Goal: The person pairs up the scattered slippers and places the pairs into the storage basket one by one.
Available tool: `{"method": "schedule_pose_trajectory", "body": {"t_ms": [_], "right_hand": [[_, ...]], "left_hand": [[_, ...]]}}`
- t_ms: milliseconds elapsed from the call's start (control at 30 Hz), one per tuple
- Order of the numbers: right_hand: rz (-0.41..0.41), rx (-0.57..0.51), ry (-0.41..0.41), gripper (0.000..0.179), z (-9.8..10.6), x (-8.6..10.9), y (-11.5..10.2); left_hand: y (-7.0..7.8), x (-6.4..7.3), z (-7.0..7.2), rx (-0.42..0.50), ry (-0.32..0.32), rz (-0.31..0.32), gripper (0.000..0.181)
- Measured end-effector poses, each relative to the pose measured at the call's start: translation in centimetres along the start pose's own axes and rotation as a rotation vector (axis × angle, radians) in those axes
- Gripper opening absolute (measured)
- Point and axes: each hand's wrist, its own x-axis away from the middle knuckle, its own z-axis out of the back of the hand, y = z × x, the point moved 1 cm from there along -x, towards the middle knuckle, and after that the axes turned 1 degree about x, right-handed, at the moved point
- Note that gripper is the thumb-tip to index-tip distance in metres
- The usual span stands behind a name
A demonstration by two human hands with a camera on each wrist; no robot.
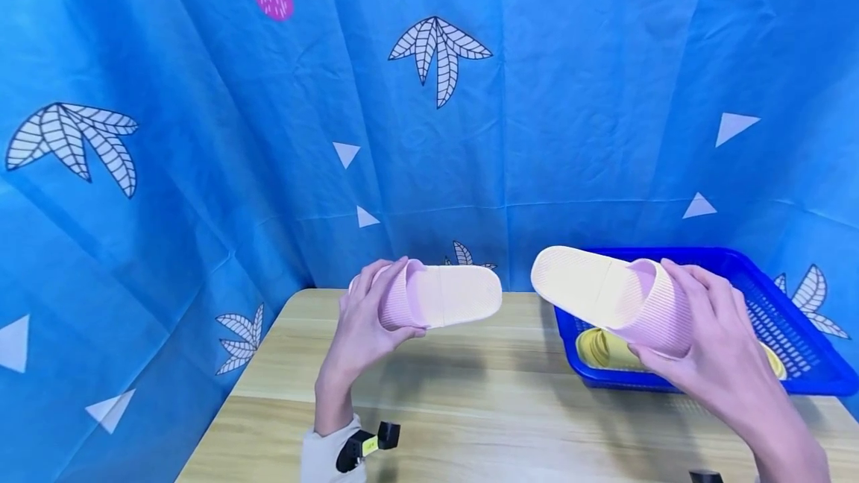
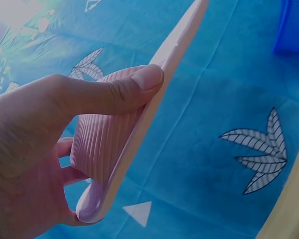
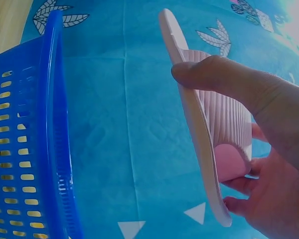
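Observation:
In the head view my left hand [image 1: 362, 326] grips a pink slipper [image 1: 463, 294] by its ribbed strap end, the heel pointing right. The left wrist view has the thumb on the edge of that slipper's sole and the fingers round the far side. My right hand [image 1: 721, 326] holds a matching pink slipper [image 1: 584, 285] the same way, its heel pointing left and tilted up. This second slipper overlaps the blue basket [image 1: 795, 379] in the head view. Both slippers are held up above the wooden table, their pale insoles facing the head camera.
Yellow slippers [image 1: 604, 349] lie inside the blue basket at the table's right. The wooden table [image 1: 470, 408] reaches back to a blue patterned curtain [image 1: 570, 133], which also hangs along the left side. A black wrist device [image 1: 365, 447] sits on the left sleeve.

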Motion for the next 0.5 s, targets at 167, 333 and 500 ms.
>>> {"method": "schedule_pose_trajectory", "body": {"t_ms": [167,333,500], "right_hand": [[0.017,0.023,-0.002,0.115,0.7,0.0,0.0],[0.038,0.051,-0.004,0.116,0.9,0.1,0.3],[0.048,0.044,-0.005,0.115,0.8,0.1,0.4]], "left_hand": [[0.8,0.2,-0.9,0.007,-0.012,-0.009,0.109],[1.2,0.1,-1.3,-0.011,-0.001,-0.016,0.110],[1.4,0.0,-1.3,-0.015,-0.001,-0.027,0.110]]}}
